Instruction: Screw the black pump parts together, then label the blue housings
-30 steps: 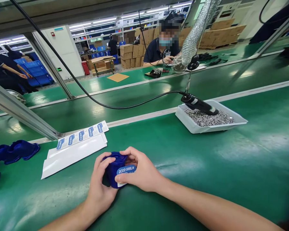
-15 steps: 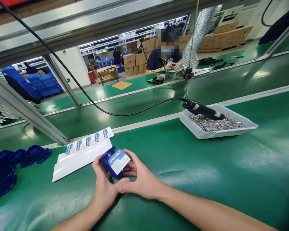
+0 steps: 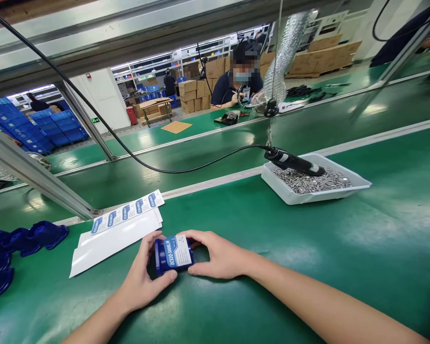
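Observation:
Between my two hands is a dark blue plastic housing (image 3: 161, 258) with a blue-and-white label (image 3: 179, 251) on its upper face, printed "DC52Q-5000L/H". My left hand (image 3: 141, 277) is curled round its left end, thumb along the near side. Fingers and thumb of my right hand (image 3: 218, 255) grip the right end. The fingertips behind the housing are partly hidden. Just beyond my left hand lie a sheet of similar labels (image 3: 127, 213) and blank white backing sheets (image 3: 118, 241).
More dark blue housings (image 3: 30, 239) stand at the left. A white tray (image 3: 290, 196) of small metal screws sits at the right, with a black power screwdriver (image 3: 294, 161) hanging over it on a cable. Across the bench a person (image 3: 241, 79) works.
The housing has been turned so its label now runs more upright and faces up, and it is lower, nearer the bench. My hands have moved apart to its two ends.

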Demonstrator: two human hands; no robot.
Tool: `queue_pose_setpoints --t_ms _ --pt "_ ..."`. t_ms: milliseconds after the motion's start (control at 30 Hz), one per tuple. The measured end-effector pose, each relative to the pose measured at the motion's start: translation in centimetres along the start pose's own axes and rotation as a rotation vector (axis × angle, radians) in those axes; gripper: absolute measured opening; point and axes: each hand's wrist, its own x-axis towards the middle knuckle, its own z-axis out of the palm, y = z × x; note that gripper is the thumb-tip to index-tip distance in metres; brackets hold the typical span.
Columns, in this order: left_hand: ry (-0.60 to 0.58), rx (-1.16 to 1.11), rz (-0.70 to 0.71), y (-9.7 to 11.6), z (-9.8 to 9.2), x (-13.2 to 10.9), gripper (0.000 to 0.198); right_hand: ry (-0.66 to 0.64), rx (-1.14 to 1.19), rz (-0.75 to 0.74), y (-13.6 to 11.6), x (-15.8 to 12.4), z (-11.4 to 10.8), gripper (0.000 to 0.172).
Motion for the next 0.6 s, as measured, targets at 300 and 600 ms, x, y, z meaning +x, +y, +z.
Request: queue_pose_setpoints --t_ms 300,600 --pt "0.102 0.226 0.099 2.1 0.7 -0.3 0.053 0.118 -0.111 0.031 -0.1 0.3 0.9 0.085" --pt "0.144 0.126 -0.004 4.1 0.0 0.3 0.033 0.168 -0.037 0.124 -0.5 0.4 2.2 0.081"
